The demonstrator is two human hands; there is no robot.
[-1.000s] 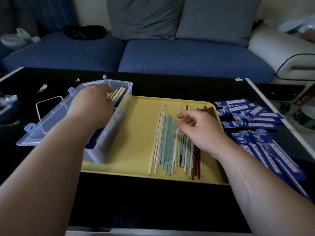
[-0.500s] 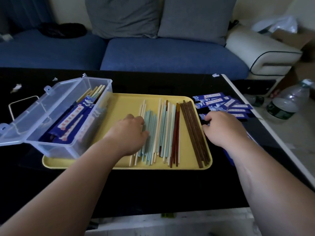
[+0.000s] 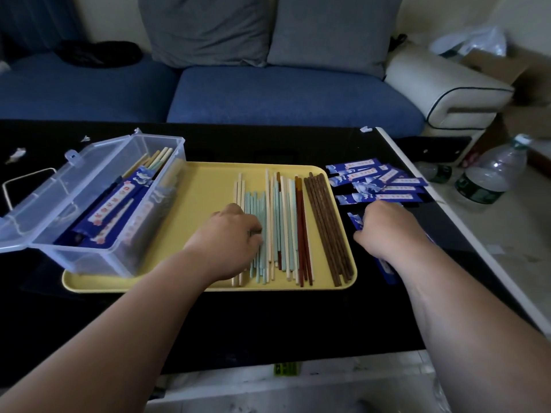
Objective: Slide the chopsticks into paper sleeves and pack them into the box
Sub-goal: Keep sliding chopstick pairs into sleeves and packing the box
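Item one on my screen: a glossy black rectangular table [image 3: 268, 323] with a white edge strip. Directly on it I count:
- a flat yellow plastic tray [image 3: 208, 186], centre
- a loose scatter of blue printed paper sleeves [image 3: 384, 189], overlapping, just beside the tray's right rim
- small white paper scraps [image 3: 17, 154] near the far left edge, and one more at the far right corner
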